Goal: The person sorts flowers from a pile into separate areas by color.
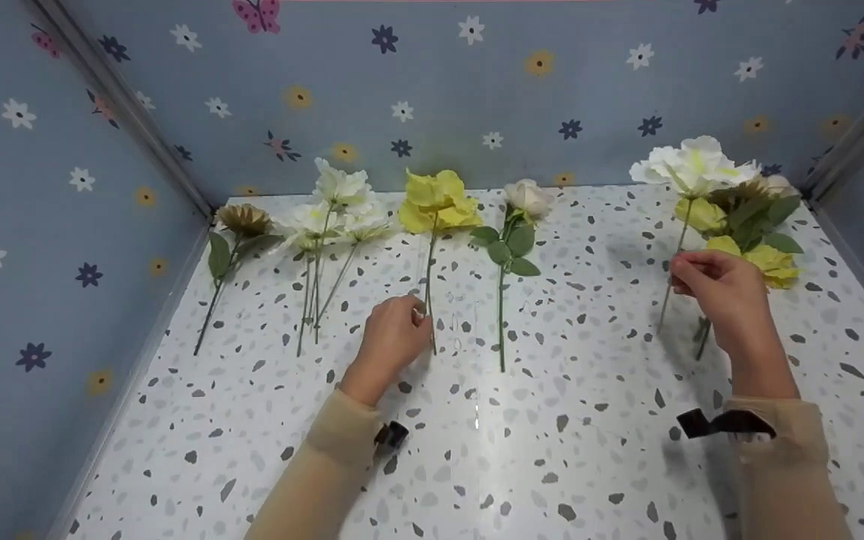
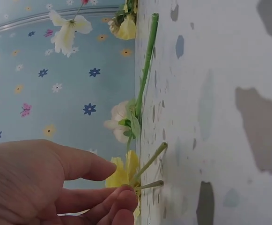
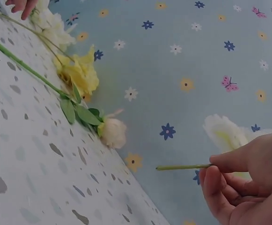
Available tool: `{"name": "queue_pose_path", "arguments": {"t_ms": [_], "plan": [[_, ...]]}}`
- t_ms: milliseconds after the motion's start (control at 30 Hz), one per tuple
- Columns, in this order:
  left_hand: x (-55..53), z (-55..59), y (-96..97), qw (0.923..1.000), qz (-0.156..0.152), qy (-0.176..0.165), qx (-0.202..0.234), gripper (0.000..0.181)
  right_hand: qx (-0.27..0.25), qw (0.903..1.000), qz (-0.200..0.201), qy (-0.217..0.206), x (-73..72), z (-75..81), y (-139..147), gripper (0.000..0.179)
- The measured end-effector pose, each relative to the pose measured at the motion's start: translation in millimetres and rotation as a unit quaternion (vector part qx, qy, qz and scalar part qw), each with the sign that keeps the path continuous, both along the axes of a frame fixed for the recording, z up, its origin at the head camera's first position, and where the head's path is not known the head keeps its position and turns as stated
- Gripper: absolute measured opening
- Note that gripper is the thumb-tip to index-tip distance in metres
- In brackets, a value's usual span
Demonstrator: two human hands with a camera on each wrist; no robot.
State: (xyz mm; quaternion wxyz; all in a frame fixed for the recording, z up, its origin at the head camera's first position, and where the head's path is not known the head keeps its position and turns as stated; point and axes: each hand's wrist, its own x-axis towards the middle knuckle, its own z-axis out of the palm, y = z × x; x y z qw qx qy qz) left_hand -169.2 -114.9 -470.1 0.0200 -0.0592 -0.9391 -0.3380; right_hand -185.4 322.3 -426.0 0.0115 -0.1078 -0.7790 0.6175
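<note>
My right hand (image 1: 724, 296) pinches the stem of a white artificial flower (image 1: 694, 169) between thumb and fingertips, its bloom up and the stem's cut end hanging below. In the right wrist view that stem (image 3: 182, 167) sticks out past the thumb. My left hand (image 1: 394, 334) is beside the stems of the yellow flowers (image 1: 439, 202). The left wrist view shows its thumb apart from the fingers, with two stem ends (image 2: 150, 161) just past the fingertips. A cream rose (image 1: 528, 199) with green leaves lies right of the yellow blooms.
Several white flowers (image 1: 342, 199) lie left of the yellow ones, and a brown flower (image 1: 243, 221) is at the far left. At the right, yellow flowers (image 1: 773, 262) lie bunched with leaves and other blooms. Flower-patterned panels (image 1: 477, 90) enclose the speckled table (image 1: 567, 450).
</note>
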Motion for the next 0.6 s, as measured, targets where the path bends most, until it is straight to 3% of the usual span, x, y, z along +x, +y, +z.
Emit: {"name": "queue_pose_path", "arguments": {"t_ms": [100, 200, 367, 600], "plan": [[2.5, 5.7, 4.5, 0.9992, -0.001, 0.01, 0.038, 0.021, -0.08, 0.9966, -0.006, 0.019, -1.1, -1.5, -14, 0.031], [7.5, 11.2, 12.1, 0.996, -0.009, 0.022, 0.086, 0.02, -0.118, 0.9921, 0.003, 0.044, -1.0, -5.1, -34, 0.032], [20.1, 18.5, 29.4, 0.9883, -0.045, 0.037, 0.141, 0.016, -0.128, 0.9872, 0.046, 0.083, 3.4, -11.6, -73, 0.029], [40.7, 24.4, 55.7, 0.9773, -0.11, 0.017, 0.18, 0.018, -0.148, 0.9777, 0.099, 0.111, 15.6, -16.9, -115, 0.019]]}}
